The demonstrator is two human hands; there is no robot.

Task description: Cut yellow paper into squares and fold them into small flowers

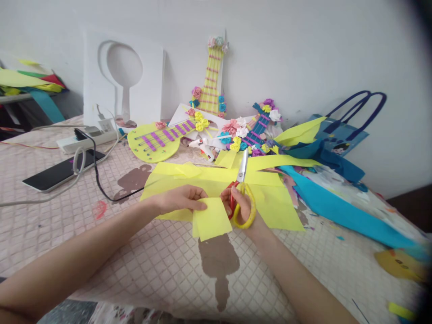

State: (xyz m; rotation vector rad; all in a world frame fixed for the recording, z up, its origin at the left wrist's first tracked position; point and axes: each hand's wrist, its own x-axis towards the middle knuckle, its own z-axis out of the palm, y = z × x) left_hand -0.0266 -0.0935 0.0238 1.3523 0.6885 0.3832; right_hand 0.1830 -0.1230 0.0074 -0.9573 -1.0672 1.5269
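Note:
My left hand (184, 199) pinches the top edge of a small stack of yellow crepe paper pieces (213, 219) between thumb and fingers. In my right hand (242, 204) is a pair of scissors (242, 168), one handle red and the other yellow, its blades pointing up and away from me. The fingers of that hand come close to the paper stack's upper right corner. Beneath both hands lies a large yellow crepe sheet (280, 209), with narrower yellow strips (270, 177) along its far side.
A hot glue gun (204, 147) and decorated paper guitars (155, 143) lie behind the sheet. To the left are a phone (64, 170), a power strip (84, 140) and loose cables. Blue crepe paper (344, 211) and a blue bag (347, 132) are on the right.

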